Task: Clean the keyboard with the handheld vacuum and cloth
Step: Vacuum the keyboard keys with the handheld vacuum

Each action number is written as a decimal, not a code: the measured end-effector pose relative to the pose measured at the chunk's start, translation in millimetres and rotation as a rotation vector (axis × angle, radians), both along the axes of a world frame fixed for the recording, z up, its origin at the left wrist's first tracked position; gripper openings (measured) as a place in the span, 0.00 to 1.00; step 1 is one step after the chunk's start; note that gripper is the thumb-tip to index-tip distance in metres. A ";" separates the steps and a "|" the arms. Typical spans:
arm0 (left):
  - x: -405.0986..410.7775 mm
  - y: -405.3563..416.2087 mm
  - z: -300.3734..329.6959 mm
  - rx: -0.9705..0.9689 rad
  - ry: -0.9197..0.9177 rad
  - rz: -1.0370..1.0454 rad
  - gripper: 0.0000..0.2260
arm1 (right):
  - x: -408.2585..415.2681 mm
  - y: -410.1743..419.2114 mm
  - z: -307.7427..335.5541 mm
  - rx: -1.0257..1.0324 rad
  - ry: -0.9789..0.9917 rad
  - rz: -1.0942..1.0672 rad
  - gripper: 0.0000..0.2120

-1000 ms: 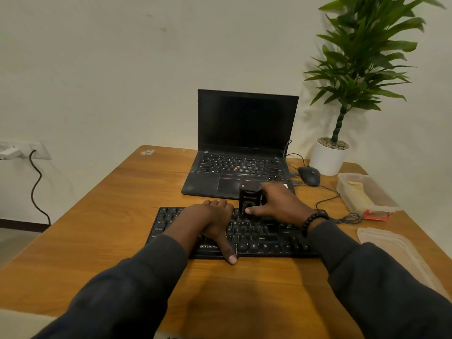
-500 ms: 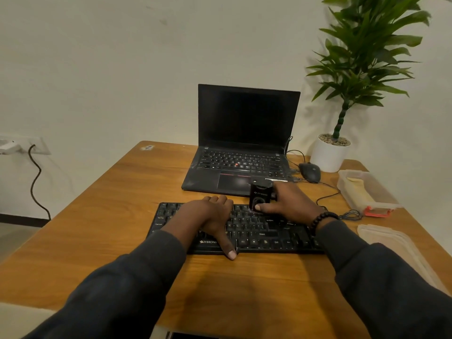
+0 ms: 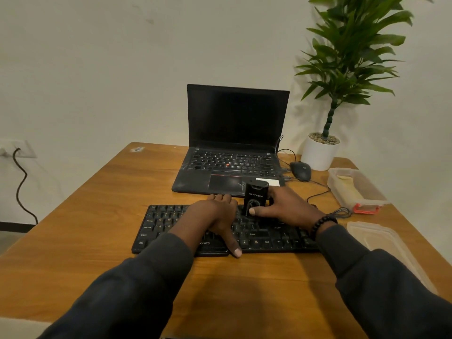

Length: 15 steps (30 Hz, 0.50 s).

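Black keyboard (image 3: 171, 223) lay flat near the front of the wooden counter (image 3: 97, 216), handheld vacuum (image 3: 255, 199) upright on its upper rows, right of centre. Behind, just beyond the far edge: open laptop (image 3: 234, 148), screen dark. Further right: mouse (image 3: 301, 170), potted plant (image 3: 320, 152), clear container (image 3: 354, 189) holding a pale folded cloth (image 3: 348, 189), loose lid (image 3: 381, 243) near the right edge. Nothing between hands and keys. Right hand (image 3: 288, 209) wrapped round the vacuum, thumb pressed on its front, fingers curled behind. Left hand (image 3: 215, 216) flat on the keyboard's middle, fingers (image 3: 220, 197) together, thumb over the near edge.
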State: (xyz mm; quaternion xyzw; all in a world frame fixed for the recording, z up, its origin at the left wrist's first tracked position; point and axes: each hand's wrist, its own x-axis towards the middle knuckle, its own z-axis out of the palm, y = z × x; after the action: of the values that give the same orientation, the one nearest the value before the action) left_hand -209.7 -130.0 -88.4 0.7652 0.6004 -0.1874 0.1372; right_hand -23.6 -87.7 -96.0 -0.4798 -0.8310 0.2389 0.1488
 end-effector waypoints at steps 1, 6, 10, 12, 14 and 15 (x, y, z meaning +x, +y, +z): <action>0.2 0.8 -0.4 0.001 0.007 0.002 0.57 | 2.9 2.6 -0.3 0.018 -0.029 -0.021 0.25; 3.9 2.0 1.7 0.006 0.023 0.001 0.58 | 17.4 12.6 10.2 0.151 -0.110 -0.169 0.23; 5.5 1.4 2.4 0.005 0.018 0.013 0.58 | 11.8 4.1 4.9 0.102 -0.041 -0.109 0.23; 5.1 0.0 3.1 0.000 0.015 0.022 0.58 | 9.0 2.4 1.5 0.086 -0.080 -0.077 0.22; 4.7 -1.7 4.0 0.001 0.013 0.019 0.58 | 10.9 5.1 7.2 0.045 -0.170 -0.051 0.21; 4.4 -2.9 4.4 0.004 0.012 0.016 0.57 | 12.1 7.8 12.2 0.048 -0.259 -0.039 0.20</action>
State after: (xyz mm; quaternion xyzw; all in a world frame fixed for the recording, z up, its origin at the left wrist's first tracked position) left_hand -205.3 -132.9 -84.0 0.7596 0.6076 -0.1897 0.1337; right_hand -11.5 -80.0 -83.9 -0.5190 -0.8392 0.1522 0.0565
